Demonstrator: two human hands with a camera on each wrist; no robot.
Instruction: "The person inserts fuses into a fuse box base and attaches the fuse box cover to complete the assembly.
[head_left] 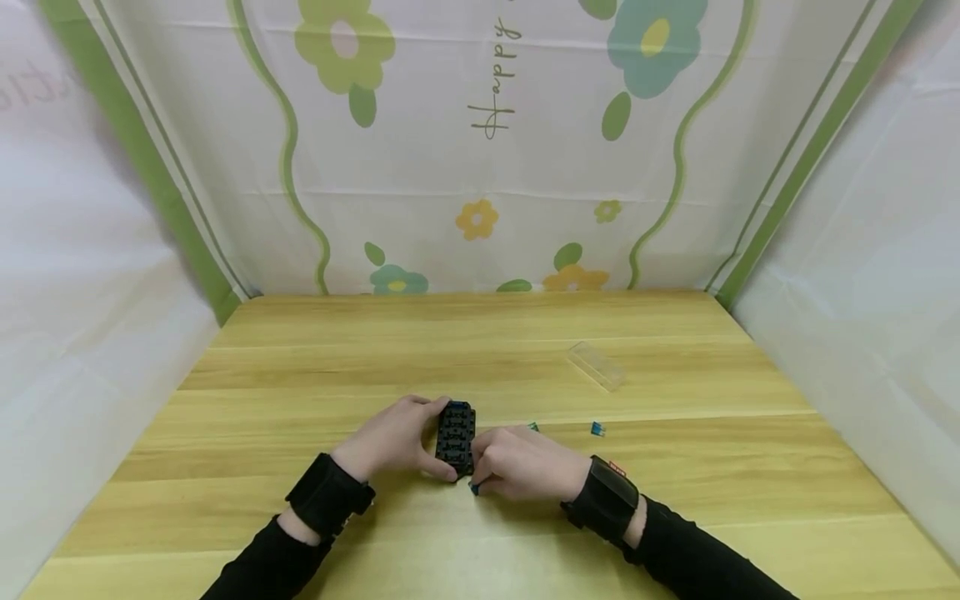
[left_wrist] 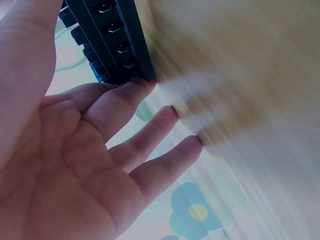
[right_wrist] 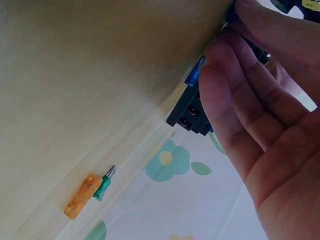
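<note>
A black fuse block with a row of slots stands in front of me on the table. My left hand grips it, thumb at the near end and index finger at the far end; the other fingers are spread on the tabletop. Close to the block's near right corner, my right hand pinches a small dark blue blade fuse, mostly hidden by the fingertips. Another blue piece shows between the right fingers and the block in the right wrist view.
A blue blade fuse lies to the right. Beyond the right hand is a green one, with an orange piece beside it in the right wrist view. Farther back rests a clear plastic cover. Printed cloth walls the table.
</note>
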